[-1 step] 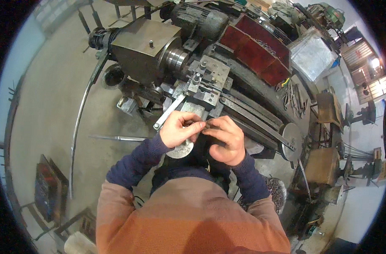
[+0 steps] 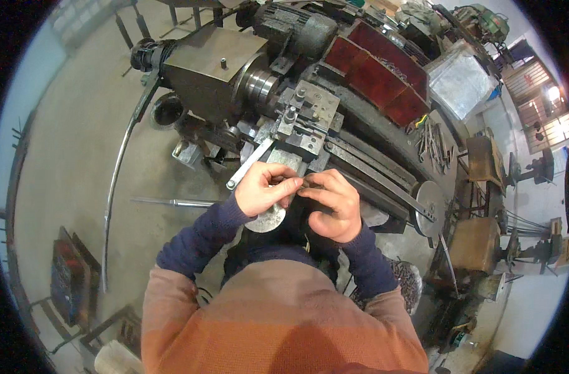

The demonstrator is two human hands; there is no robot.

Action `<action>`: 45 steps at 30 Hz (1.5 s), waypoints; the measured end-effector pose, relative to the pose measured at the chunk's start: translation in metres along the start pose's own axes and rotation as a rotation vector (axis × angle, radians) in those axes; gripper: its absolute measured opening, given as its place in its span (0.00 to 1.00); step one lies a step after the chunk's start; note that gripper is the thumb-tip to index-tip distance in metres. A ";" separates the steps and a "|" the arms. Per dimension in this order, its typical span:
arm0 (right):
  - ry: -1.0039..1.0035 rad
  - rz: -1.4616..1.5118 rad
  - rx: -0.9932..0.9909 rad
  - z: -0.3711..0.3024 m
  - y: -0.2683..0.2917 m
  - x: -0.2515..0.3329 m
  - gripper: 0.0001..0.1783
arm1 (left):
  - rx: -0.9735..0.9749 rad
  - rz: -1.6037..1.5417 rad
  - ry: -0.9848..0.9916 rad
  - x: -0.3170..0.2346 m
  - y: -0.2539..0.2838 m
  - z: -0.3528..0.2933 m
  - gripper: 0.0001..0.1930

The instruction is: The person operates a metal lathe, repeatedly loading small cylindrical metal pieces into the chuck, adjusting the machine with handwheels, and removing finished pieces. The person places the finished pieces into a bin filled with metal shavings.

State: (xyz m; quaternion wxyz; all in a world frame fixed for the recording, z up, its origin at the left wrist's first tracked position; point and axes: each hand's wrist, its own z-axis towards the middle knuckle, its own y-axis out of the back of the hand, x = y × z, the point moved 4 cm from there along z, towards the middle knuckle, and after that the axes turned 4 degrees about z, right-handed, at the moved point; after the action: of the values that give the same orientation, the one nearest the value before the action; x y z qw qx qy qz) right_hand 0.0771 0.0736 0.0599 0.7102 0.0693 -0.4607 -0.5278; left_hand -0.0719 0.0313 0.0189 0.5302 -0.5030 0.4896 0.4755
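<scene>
My left hand (image 2: 264,189) and my right hand (image 2: 335,206) meet fingertip to fingertip in front of a small lathe. Both are closed in a pinch; whatever lies between the fingers is too small and too hidden to name. Just beyond them sits the lathe's tool post block (image 2: 309,115), with bolts standing on its top. A flat metal lever (image 2: 251,164) slants down beside my left hand. Below the left fingers shows part of a round metal handwheel (image 2: 267,220). The chuck end (image 2: 259,86) of the spindle is farther up and to the left.
A red metal bin (image 2: 378,78) with several compartments stands behind the lathe bed, beside an electric motor (image 2: 297,28). Several long tools (image 2: 433,146) lie at the right. A large disc wheel (image 2: 430,209) is at the bed's right end. One long rod (image 2: 113,193) curves down on the left.
</scene>
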 end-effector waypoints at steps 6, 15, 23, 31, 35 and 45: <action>-0.007 -0.002 0.024 0.003 -0.004 -0.003 0.22 | 0.001 -0.008 -0.037 0.003 0.007 -0.001 0.11; -0.046 0.079 -0.022 0.002 -0.004 -0.007 0.24 | 0.010 -0.227 0.050 0.013 0.010 -0.002 0.13; -0.112 0.360 -0.046 -0.012 -0.009 -0.030 0.25 | 0.033 -0.118 -0.006 0.009 0.004 -0.002 0.13; -0.306 0.821 -0.125 -0.030 -0.018 -0.042 0.28 | -0.034 0.297 -0.093 -0.011 0.000 -0.002 0.12; -0.258 0.710 -0.087 -0.030 -0.013 -0.043 0.24 | -0.140 0.503 -0.305 -0.016 -0.001 -0.001 0.11; 0.070 0.001 -0.065 -0.013 -0.004 -0.006 0.23 | -0.129 0.803 -0.194 -0.028 -0.002 -0.002 0.11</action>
State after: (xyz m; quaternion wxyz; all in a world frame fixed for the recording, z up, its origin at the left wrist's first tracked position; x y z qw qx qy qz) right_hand 0.0838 0.0713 0.0464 0.7282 0.0643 -0.4181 -0.5392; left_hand -0.0716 0.0290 0.0471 0.3140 -0.2572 0.5639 0.7192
